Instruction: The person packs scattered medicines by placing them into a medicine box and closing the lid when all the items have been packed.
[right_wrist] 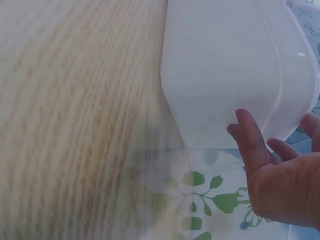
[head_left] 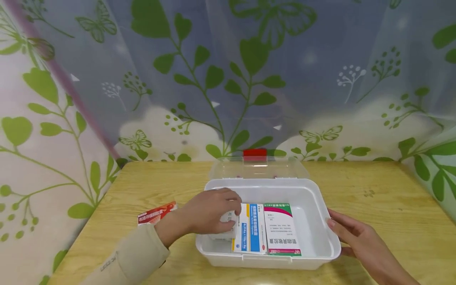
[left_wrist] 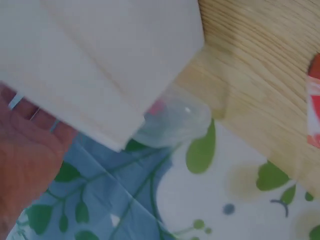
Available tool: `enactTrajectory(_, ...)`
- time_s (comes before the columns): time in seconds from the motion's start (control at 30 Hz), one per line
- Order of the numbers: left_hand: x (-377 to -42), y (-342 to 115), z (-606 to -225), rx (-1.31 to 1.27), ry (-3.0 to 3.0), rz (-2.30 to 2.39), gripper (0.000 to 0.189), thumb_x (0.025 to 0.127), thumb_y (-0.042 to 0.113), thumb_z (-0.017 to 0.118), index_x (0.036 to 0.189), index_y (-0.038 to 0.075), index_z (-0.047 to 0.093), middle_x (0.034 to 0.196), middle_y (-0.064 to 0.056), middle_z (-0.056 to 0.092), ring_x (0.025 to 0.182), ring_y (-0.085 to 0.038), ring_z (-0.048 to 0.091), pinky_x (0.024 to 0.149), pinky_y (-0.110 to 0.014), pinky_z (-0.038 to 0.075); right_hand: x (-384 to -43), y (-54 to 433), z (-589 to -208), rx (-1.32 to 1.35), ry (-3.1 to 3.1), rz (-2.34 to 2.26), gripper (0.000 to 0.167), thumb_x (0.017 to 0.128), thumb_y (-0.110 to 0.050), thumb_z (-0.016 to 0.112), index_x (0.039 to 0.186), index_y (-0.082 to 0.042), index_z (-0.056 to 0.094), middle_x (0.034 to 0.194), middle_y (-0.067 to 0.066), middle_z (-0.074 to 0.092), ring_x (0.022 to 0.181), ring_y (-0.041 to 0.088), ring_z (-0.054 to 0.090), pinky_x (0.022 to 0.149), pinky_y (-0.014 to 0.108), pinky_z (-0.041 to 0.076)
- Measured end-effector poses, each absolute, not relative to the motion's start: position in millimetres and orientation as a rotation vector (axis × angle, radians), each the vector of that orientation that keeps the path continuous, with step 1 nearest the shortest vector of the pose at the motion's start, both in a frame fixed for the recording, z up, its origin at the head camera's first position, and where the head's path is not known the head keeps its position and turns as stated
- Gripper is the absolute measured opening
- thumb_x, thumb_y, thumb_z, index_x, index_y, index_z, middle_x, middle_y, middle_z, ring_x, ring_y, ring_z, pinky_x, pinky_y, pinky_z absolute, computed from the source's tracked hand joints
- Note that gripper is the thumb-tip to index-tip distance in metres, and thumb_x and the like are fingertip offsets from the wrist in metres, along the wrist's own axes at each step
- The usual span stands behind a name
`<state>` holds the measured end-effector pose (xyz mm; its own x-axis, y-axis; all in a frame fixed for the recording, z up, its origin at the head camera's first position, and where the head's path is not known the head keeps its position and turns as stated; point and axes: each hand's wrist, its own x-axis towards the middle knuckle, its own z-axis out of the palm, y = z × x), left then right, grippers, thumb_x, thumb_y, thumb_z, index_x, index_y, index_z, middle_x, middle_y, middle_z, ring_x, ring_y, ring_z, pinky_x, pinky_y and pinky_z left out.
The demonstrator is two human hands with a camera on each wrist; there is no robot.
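Note:
A white plastic storage box [head_left: 285,262] stands on the table with its clear lid [head_left: 228,169] swung back behind it. My left hand [head_left: 213,211] reaches inside at the left and grips a white medicine box [head_left: 228,234], mostly covered by the fingers. Beside that lie a blue, white and yellow medicine box [head_left: 253,231] and a green, magenta and white one [head_left: 281,229]. My right hand [head_left: 363,241] touches the storage box's right end, thumb at the rim and straight fingers [right_wrist: 250,135] against the outer wall. In the left wrist view, the box wall hides my left fingertips.
A red and white medicine box [head_left: 156,213] lies left of the storage box, partly behind my left forearm. A red latch [head_left: 254,152] tops the lid's far edge. Patterned fabric [head_left: 199,79] hangs behind the wooden table [head_left: 374,198].

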<state>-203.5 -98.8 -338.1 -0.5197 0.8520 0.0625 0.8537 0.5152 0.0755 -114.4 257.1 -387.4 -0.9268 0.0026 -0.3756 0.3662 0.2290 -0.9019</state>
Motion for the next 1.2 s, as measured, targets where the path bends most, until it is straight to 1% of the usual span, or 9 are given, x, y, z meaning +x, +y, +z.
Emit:
enactTrajectory(0.07, -207, -110, -335, -1.442, -2.615, -0.242, 0.011, 0.088, 0.027, 0.062, 0.095, 0.019, 0.065, 0.11, 0.005, 0.061, 0.103, -0.014, 0.056, 0.082, -0.033, 0.051, -114, 257, -389, 0.349, 2.224, -1.734, 0.074, 0.094, -0.047, 0.055, 0.15, -0.006, 0.028, 0.15, 0.018, 0.031, 0.102, 0.017, 0.061, 0.08, 0.038, 0.055)
enactTrajectory(0.23, -215, -145, -336, -1.143, -2.47, -0.368, 0.013, 0.086, 0.021, 0.066, 0.097, 0.016, 0.067, 0.103, 0.003, 0.063, 0.093, -0.016, 0.06, 0.065, -0.034, 0.052, -114, 257, -391, 0.364, 2.209, -1.75, 0.073, 0.095, -0.046, 0.054, 0.15, -0.006, 0.028, 0.151, 0.017, 0.031, 0.1, 0.014, 0.061, 0.08, 0.038, 0.055)
enactTrajectory(0.33, -217, -168, -346, -1.012, -2.536, -0.358, 0.017, 0.085, 0.021, 0.067, 0.101, 0.015, 0.067, 0.105, 0.002, 0.063, 0.091, -0.018, 0.061, 0.062, -0.035, 0.051, -114, 257, -392, 0.365, 2.208, -1.751, 0.074, 0.095, -0.047, 0.054, 0.151, -0.007, 0.027, 0.15, 0.017, 0.032, 0.099, 0.015, 0.061, 0.08, 0.039, 0.055)
enactTrajectory(0.43, -217, -189, -359, -0.942, -2.651, -0.326, 0.024, 0.085, 0.023, 0.068, 0.107, 0.015, 0.066, 0.109, 0.0, 0.062, 0.09, -0.02, 0.061, 0.062, -0.036, 0.052, -114, 257, -391, 0.387, 2.199, -1.742, 0.076, 0.093, -0.05, 0.055, 0.151, -0.008, 0.027, 0.15, 0.017, 0.032, 0.1, 0.016, 0.061, 0.081, 0.039, 0.055)
enactTrajectory(0.6, -212, -221, -384, -0.851, -2.84, -0.246, 0.038, 0.084, 0.029, 0.07, 0.117, 0.012, 0.064, 0.116, -0.005, 0.06, 0.097, -0.026, 0.06, 0.07, -0.044, 0.053, -116, 256, -392, 0.401, 2.19, -1.739, 0.079, 0.091, -0.052, 0.056, 0.151, -0.009, 0.027, 0.151, 0.017, 0.031, 0.1, 0.017, 0.061, 0.081, 0.04, 0.054)
enactTrajectory(0.8, -202, -248, -404, -0.729, -2.971, -0.226, 0.057, 0.081, 0.052, 0.07, 0.123, 0.015, 0.062, 0.12, -0.007, 0.059, 0.102, -0.031, 0.057, 0.078, -0.052, 0.05, -115, 254, -392, 0.422, 2.199, -1.729, 0.079, 0.09, -0.053, 0.058, 0.15, -0.011, 0.03, 0.149, 0.014, 0.035, 0.1, 0.013, 0.061, 0.081, 0.038, 0.054)
enactTrajectory(0.9, -198, -255, -409, -0.7, -2.989, -0.218, 0.063, 0.078, 0.058, 0.069, 0.126, 0.019, 0.061, 0.121, -0.005, 0.058, 0.102, -0.029, 0.056, 0.079, -0.053, 0.049, -114, 254, -393, 0.416, 2.219, -1.715, 0.079, 0.09, -0.054, 0.057, 0.15, -0.011, 0.03, 0.149, 0.014, 0.035, 0.099, 0.012, 0.061, 0.081, 0.038, 0.054)
enactTrajectory(1.07, -196, -261, -413, -0.731, -3.029, -0.213, 0.065, 0.08, 0.051, 0.071, 0.135, 0.02, 0.055, 0.121, -0.005, 0.057, 0.1, -0.027, 0.055, 0.078, -0.052, 0.05, -114, 255, -394, 0.396, 2.236, -1.721, 0.076, 0.092, -0.052, 0.056, 0.15, -0.011, 0.03, 0.149, 0.013, 0.034, 0.098, 0.009, 0.062, 0.081, 0.036, 0.055)
enactTrajectory(1.2, -198, -264, -415, -0.782, -3.032, -0.212, 0.062, 0.082, 0.044, 0.071, 0.137, 0.021, 0.054, 0.121, -0.005, 0.055, 0.101, -0.026, 0.053, 0.078, -0.051, 0.049, -115, 257, -393, 0.391, 2.23, -1.72, 0.075, 0.092, -0.051, 0.056, 0.15, -0.011, 0.03, 0.149, 0.013, 0.035, 0.098, 0.009, 0.062, 0.081, 0.037, 0.055)
